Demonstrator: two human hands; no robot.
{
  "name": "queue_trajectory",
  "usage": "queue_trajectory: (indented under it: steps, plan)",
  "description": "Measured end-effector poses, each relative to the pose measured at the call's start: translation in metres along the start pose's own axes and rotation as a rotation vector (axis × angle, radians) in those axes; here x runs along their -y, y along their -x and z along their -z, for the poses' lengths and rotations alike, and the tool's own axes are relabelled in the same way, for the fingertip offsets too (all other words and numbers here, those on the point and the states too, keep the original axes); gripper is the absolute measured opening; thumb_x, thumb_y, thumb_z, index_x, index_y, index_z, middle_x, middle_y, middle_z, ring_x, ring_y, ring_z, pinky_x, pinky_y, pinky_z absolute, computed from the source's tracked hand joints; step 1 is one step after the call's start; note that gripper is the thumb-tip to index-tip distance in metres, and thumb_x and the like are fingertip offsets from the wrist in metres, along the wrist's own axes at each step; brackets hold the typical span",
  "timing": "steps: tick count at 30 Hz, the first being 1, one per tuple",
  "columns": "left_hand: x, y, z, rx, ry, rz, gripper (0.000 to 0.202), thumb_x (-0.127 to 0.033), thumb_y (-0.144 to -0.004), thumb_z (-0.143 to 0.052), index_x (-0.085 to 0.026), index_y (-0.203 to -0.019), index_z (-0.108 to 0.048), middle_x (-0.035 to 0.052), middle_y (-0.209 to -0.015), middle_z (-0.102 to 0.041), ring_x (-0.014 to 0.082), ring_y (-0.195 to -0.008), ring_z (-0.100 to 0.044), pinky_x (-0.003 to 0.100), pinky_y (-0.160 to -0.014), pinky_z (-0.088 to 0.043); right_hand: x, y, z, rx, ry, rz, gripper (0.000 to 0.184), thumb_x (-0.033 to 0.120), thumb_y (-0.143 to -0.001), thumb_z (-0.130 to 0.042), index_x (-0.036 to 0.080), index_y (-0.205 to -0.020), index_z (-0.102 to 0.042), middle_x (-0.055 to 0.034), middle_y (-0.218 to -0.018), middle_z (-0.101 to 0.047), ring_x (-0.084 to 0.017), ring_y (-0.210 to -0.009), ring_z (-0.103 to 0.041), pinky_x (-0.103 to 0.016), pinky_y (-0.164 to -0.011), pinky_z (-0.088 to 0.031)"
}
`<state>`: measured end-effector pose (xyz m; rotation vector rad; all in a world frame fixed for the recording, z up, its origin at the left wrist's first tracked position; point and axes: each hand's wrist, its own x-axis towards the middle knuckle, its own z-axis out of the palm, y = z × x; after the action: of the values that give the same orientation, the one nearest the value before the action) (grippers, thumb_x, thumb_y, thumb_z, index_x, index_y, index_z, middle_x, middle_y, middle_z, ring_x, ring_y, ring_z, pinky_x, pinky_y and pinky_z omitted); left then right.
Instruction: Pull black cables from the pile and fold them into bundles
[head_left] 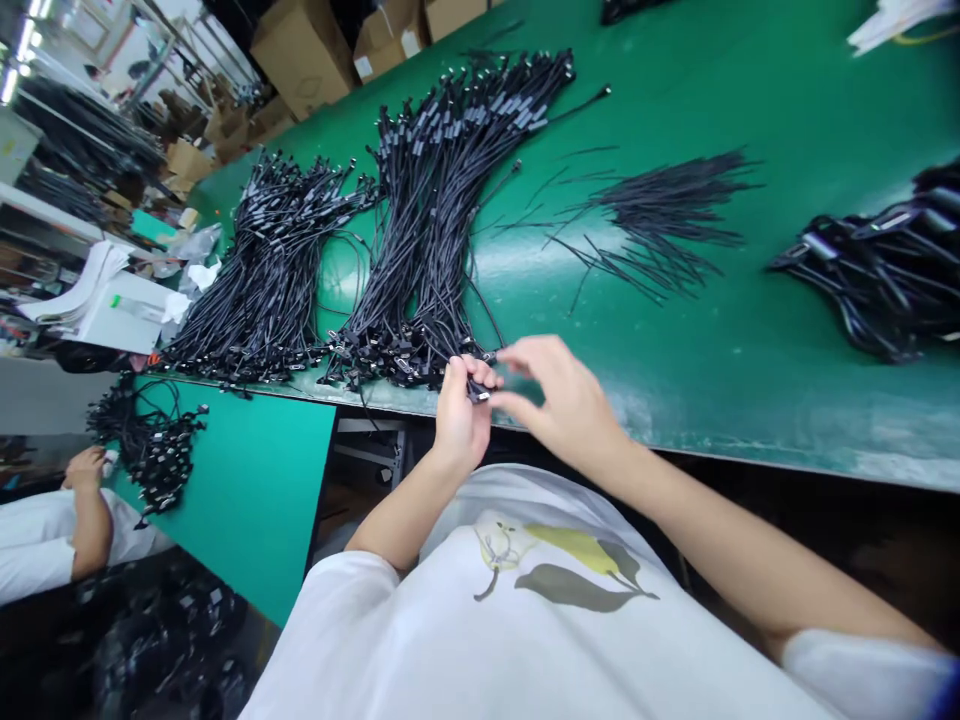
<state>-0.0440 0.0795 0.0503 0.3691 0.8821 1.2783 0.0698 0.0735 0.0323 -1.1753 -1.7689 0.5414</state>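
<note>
Black cable plug [478,392] half hidden betw. L hand [461,415], R hand [562,395]; grip unclear.

Matt plastic cables [427,230], glossy green mat [750,370]

Light: bright, from overhead fluorescent tubes [16,50].
Glare: pale streaks on the green bench mat [720,330].
Highlights: small glints on black cable bundles [427,200].
Edges: visibly curved, wide-angle distortion.

Black cables [427,230] on a green mat [750,380]; white T-shirt [390,640] printed with yellow-and-grey leaves [570,570].
</note>
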Motion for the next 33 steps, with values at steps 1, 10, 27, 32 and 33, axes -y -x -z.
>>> queue_trajectory:
  steps: [1, 10, 27, 32, 33]
  plan:
    - [-0.002, -0.004, 0.000, -0.004, -0.017, -0.031, 0.037, -0.029, -0.102, -0.033, -0.016, -0.070, -0.046, -0.0019, -0.068, -0.040, 0.0082, -0.062, -0.043, 0.020, -0.067, -0.040, 0.002, 0.007, -0.004, 0.036, 0.095, 0.059, 0.034, 0.042, -0.094, -0.054, 0.018, -0.118, -0.057, -0.0125, -0.109, -0.061, -0.024, -0.099, -0.059, -0.036, -0.082, -0.048]
    - [0.003, -0.011, 0.018, 0.039, -0.254, 0.107, 0.030, -0.036, -0.096, -0.050, -0.015, -0.075, -0.054, -0.0019, -0.071, -0.047, 0.0076, -0.062, -0.044, 0.018, -0.058, -0.035, 0.002, 0.008, 0.008, 0.250, 0.446, 0.300, 0.018, 0.016, -0.096, -0.043, 0.016, -0.095, -0.060, -0.0058, -0.090, -0.064, -0.014, -0.071, -0.056, -0.026, -0.062, -0.038]
    - [-0.013, -0.001, 0.025, 0.559, -0.596, 0.348, 0.046, -0.062, -0.084, -0.056, -0.019, -0.074, -0.043, -0.0090, -0.055, -0.032, 0.0069, -0.045, -0.038, 0.023, -0.048, -0.036, -0.019, -0.023, 0.049, 0.386, 0.546, 0.722, 0.037, 0.037, -0.102, -0.035, 0.012, -0.105, -0.062, -0.0109, -0.096, -0.067, -0.023, -0.093, -0.059, -0.042, -0.091, -0.039]
    - [-0.025, 0.006, 0.034, 0.672, -0.928, 0.334, 0.042, -0.059, -0.092, -0.041, -0.020, -0.079, -0.044, -0.0072, -0.057, -0.037, 0.0084, -0.049, -0.037, 0.023, -0.051, -0.033, -0.036, -0.003, 0.044, 0.560, 0.557, 0.655, 0.046, 0.049, -0.101, -0.032, 0.017, -0.076, -0.054, -0.0038, -0.067, -0.053, -0.018, -0.059, -0.044, -0.031, -0.059, -0.023]
    - [-0.027, 0.007, 0.035, 0.708, -1.037, 0.292, 0.039, -0.055, -0.094, -0.039, -0.020, -0.079, -0.046, -0.0059, -0.059, -0.040, 0.0092, -0.051, -0.039, 0.023, -0.054, -0.033, -0.036, 0.002, 0.045, 0.559, 0.538, 0.636, 0.043, 0.045, -0.102, -0.032, 0.017, -0.077, -0.054, -0.0039, -0.068, -0.053, -0.018, -0.060, -0.044, -0.032, -0.059, -0.021]
